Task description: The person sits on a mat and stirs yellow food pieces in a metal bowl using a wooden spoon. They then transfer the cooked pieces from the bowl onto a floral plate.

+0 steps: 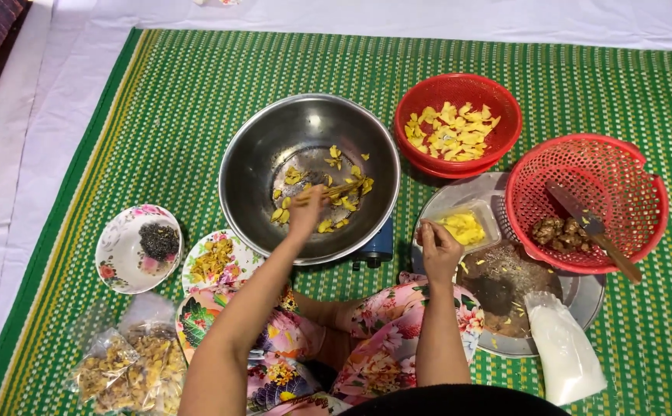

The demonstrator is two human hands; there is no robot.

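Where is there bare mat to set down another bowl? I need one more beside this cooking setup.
Bare green mat lies left of and beyond the steel bowl, up to the white cloth. Crowded: around the right hand, with red bowl, red basket and round tray, and near the left hand, with floral dishes and plastic bags.

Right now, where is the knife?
In the head view the knife lies in the red perforated basket at the far right, its blade beside brown ginger-like pieces and its handle over the rim, above the white bag.
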